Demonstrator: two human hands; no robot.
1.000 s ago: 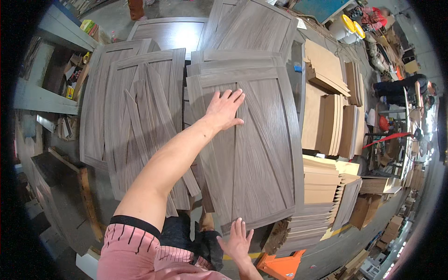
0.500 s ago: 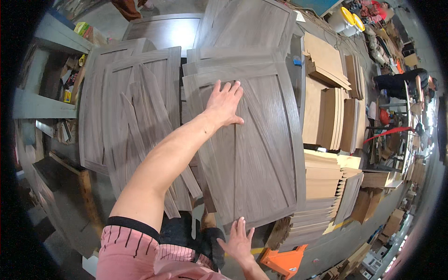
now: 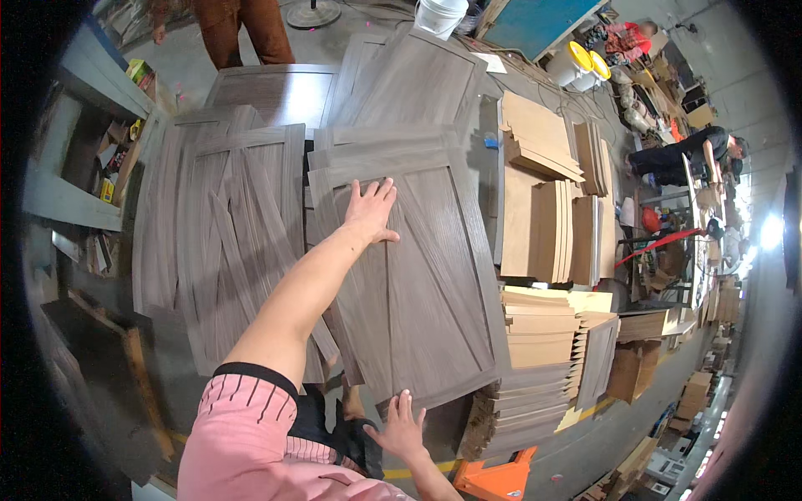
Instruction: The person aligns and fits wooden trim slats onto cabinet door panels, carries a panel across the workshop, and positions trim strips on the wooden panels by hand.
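A grey wood-grain framed door panel (image 3: 434, 275), with a diagonal strip across its face, lies on top of others like it in front of me. On its upper left part my left hand (image 3: 370, 210) rests flat, fingers spread, nothing held. My right hand (image 3: 401, 430) touches the panel's near edge with its fingertips, fingers apart and the thumb out to the left. Left of this panel lies another stack of grey door panels (image 3: 196, 275), with several loose narrow strips (image 3: 267, 200) across the top one. Further grey panels (image 3: 409, 88) lie at the far side.
To the right stand stacks of brown boards (image 3: 535, 225) and grey-edged boards (image 3: 526, 417), with an orange pallet jack part (image 3: 497, 476) below. Blue-grey shelving (image 3: 71, 200) is at the left. A person in brown trousers (image 3: 242, 33) stands beyond the panels; another person (image 3: 693, 159) bends at the far right.
My view has shifted, so more of the far side shows, including the brown trousers. Both hands keep about the same places on the panel.
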